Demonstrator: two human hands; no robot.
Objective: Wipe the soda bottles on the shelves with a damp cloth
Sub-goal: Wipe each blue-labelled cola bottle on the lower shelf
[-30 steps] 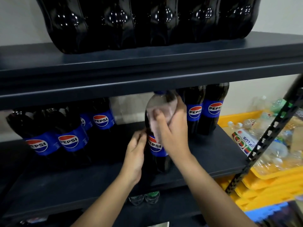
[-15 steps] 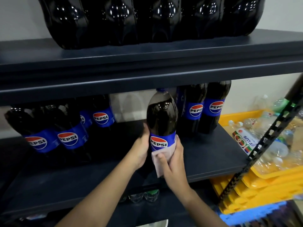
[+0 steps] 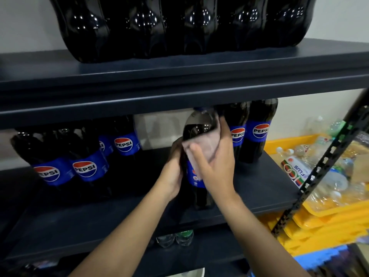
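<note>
Dark shelf, head view: the middle shelf [image 3: 259, 188] of a dark blue-grey rack carries the cola bottles; its front edge runs across the lower half of the view.
Held bottle: a dark soda bottle [image 3: 199, 126] with a blue label stands upright near the front edge of that shelf, right of its middle, its blue cap just under the shelf above.
Cloth: a pale damp cloth [image 3: 201, 145] lies flat against the front of the held bottle, covering it from the shoulder down to the top of the label.
Right hand: the right hand [image 3: 216, 166] presses the cloth onto the bottle, fingers curved round the cloth and the bottle's right side.
Left hand: the left hand [image 3: 173, 172] grips the bottle's left side at label height, fingers wrapped behind it.
Left group: four labelled bottles [image 3: 87, 156] stand toward the shelf's left end, well apart from the held one.
Right pair: two labelled bottles [image 3: 257, 132] stand at the back, just beside the right hand.
Top shelf: a row of dark bottle bases [image 3: 179, 27] sits on the upper shelf [image 3: 179, 76].
Beyond the right edge: yellow trays [image 3: 329, 216] hold clear plastic bottles [image 3: 339, 176] behind a black slotted post [image 3: 319, 170].
</note>
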